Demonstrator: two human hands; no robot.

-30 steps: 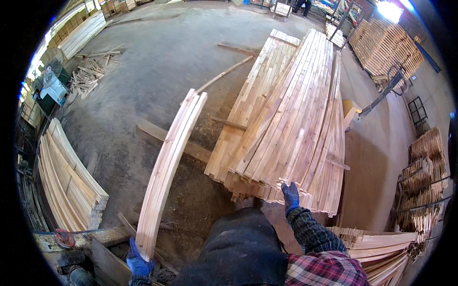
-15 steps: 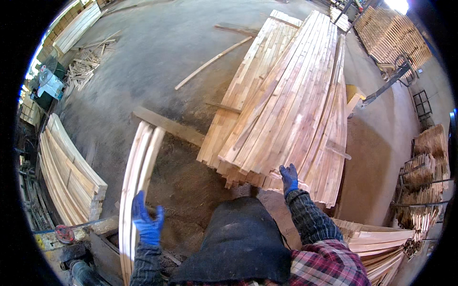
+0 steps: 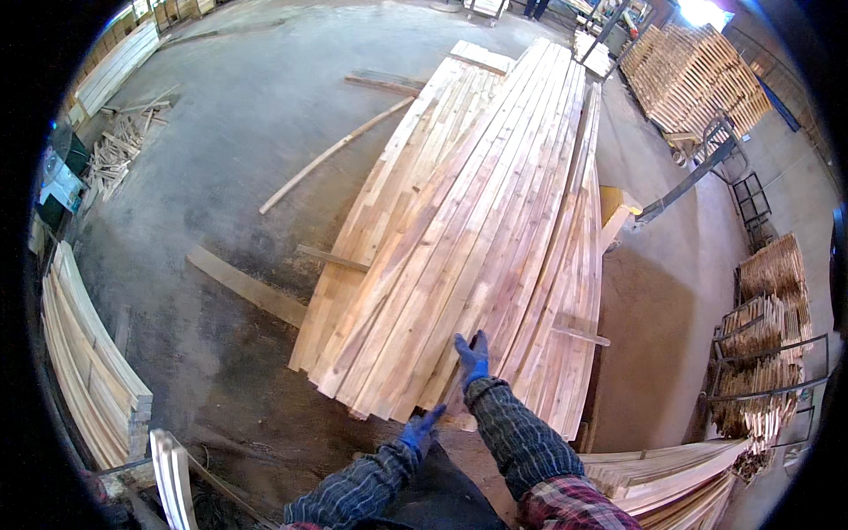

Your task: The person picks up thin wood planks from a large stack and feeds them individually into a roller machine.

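A big stack of long, narrow wooden boards stretches away from me, its uneven ends toward my body. My left hand, in a blue glove, is at those near ends, with thumb and fingers apart. Farther in, over the board tops, my right hand has its gloved fingers spread and closes on nothing. Whether its palm presses on the wood cannot be made out. A few separate boards stand at the lower left, away from both hands.
A curved-looking board pile lies at the left, and loose sticks rest on the floor. One wooden beam juts out left of the stack. Another board pile is at the lower right, near racked lumber.
My left hand has left the separate boards at the left and come across to the stack's near end. My right hand is farther over the board tops. The view has shifted.
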